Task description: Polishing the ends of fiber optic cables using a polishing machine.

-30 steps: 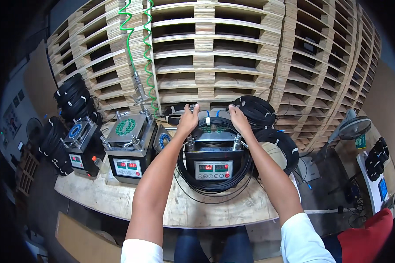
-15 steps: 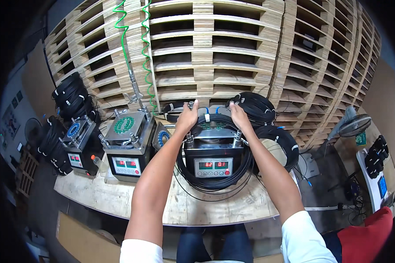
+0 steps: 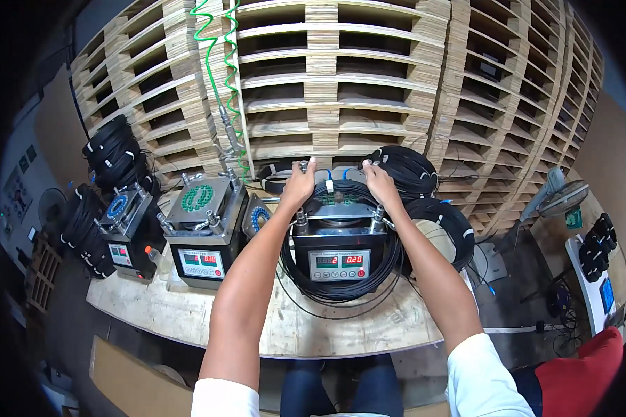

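Before me stands a black and steel machine (image 3: 339, 240) with a lit red and green front display (image 3: 339, 266). A coil of black cable (image 3: 341, 295) hangs around it, passing over its top and below the display. At the machine's far left corner, my left hand (image 3: 299, 185) is closed around a metal knob (image 3: 303, 167). My right hand (image 3: 380, 185) is closed at the far right corner, mostly covering the knob (image 3: 368, 165) there. Between the hands, blue-tipped cable ends (image 3: 346, 174) show at the back. Most fingers of both hands are hidden.
Left on the wooden bench (image 3: 188, 316) stand a similar machine with a green ring (image 3: 197, 198) and one with a blue ring (image 3: 117, 206). More cable coils (image 3: 403, 170) lie behind. Stacked pallets (image 3: 327, 83) rise beyond. A red-sleeved person (image 3: 584, 372) is at lower right.
The digits on the machine's display have changed. The green coiled hose with its metal fitting has swung to the right. Both hands stay at the far corners, almost unmoved.
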A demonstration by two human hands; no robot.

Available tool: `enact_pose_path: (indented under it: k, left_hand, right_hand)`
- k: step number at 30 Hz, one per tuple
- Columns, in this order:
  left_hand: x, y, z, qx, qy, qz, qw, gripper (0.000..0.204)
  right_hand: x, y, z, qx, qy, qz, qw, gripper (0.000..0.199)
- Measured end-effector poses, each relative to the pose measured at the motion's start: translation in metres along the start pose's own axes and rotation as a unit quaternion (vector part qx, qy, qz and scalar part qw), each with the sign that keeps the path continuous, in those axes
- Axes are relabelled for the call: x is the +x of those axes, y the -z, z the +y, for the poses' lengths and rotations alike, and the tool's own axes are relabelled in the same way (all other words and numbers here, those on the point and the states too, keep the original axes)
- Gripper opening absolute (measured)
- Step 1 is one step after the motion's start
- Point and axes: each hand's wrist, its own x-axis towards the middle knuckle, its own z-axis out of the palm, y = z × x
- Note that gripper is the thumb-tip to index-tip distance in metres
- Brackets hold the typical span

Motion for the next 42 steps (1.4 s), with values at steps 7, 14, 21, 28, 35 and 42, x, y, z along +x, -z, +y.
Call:
enact_pose_path:
  k: [7,14,21,28,35,42]
  left_hand:
    - [-0.002,0.007,-0.003,0.014,0.031,-0.005,0.999,0.084]
    - [0.002,0.002,-0.007,-0.007,0.004,0.000,1.000,0.083]
    - [0.006,0.003,-0.011,-0.018,0.014,0.003,1.000,0.086]
    - [0.004,0.003,-0.008,-0.037,0.029,-0.012,0.999,0.089]
    - [0.002,0.004,-0.011,-0.037,-0.013,-0.003,0.999,0.087]
    - [0.003,0.002,-0.008,-0.026,-0.006,-0.003,1.000,0.092]
  right_hand:
    - [0.000,-0.006,-0.003,0.036,0.056,-0.012,0.998,0.066]
    - [0.000,-0.003,-0.001,0.072,0.068,-0.015,0.995,0.070]
    - [-0.009,0.001,-0.013,0.013,0.022,-0.030,0.999,0.070]
    - [-0.001,-0.003,0.000,0.033,0.082,-0.016,0.996,0.069]
    - [0.000,-0.006,0.003,0.079,0.112,0.003,0.991,0.066]
    - [-0.007,0.001,-0.006,0.039,0.052,0.005,0.998,0.066]
